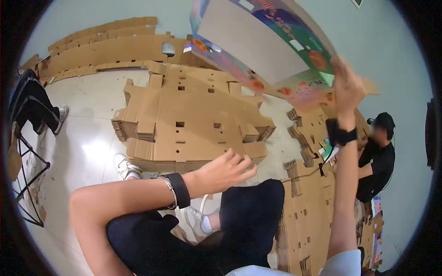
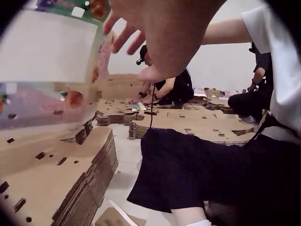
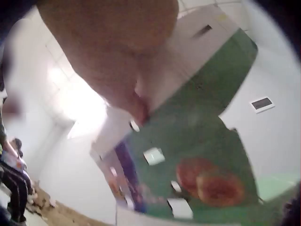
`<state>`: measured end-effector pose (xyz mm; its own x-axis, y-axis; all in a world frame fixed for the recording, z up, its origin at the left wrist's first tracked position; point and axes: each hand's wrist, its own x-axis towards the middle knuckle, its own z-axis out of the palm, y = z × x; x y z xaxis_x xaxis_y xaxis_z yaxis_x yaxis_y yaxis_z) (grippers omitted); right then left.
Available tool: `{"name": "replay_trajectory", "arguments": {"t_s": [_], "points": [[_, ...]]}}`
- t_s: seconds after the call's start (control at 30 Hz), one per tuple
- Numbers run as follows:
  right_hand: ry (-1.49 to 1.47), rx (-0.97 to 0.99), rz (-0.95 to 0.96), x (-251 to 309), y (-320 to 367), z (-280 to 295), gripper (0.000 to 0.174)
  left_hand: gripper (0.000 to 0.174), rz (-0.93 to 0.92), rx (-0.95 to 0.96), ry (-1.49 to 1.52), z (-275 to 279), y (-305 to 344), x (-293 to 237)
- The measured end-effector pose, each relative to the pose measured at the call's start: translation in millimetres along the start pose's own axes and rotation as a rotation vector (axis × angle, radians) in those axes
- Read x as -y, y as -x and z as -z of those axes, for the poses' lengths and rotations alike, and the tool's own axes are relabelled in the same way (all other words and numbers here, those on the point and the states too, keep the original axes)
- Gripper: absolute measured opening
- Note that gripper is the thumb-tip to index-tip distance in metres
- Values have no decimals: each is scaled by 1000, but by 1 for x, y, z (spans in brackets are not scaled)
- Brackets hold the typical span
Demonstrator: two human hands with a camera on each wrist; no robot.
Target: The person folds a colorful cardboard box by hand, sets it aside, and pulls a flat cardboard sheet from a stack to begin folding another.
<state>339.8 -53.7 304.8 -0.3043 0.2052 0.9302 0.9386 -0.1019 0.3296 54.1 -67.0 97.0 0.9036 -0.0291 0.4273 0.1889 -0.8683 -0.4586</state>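
My right hand [image 1: 348, 89] is raised at the upper right and grips the edge of a large printed cardboard sheet [image 1: 258, 41]. The sheet is colourful, with a big pale panel, red and green print and small slots; it hangs tilted over the far side of a cardboard stack [image 1: 198, 106]. In the right wrist view, the thumb presses near a slot on the green part of the printed sheet [image 3: 202, 141]. My left hand [image 1: 221, 170] hovers near the front of the stack, fingers loosely bent and holding nothing. In the left wrist view its fingers are spread beside the printed sheet [image 2: 47, 42].
More stacked flat cardboard [image 1: 308, 216] lies to the right, with a crouching person [image 1: 380, 156] beyond it. Cardboard strips [image 1: 106, 50] lean along the back wall. At left stand another person's legs [image 1: 39, 106] and a black metal frame [image 1: 30, 179].
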Motion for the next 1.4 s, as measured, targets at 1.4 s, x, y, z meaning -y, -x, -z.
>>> {"name": "replay_trajectory", "arguments": {"t_s": [1.4], "points": [[-606,1085,-100,160,318,-104,43,67,575,668,-117,-85,115,41]]}}
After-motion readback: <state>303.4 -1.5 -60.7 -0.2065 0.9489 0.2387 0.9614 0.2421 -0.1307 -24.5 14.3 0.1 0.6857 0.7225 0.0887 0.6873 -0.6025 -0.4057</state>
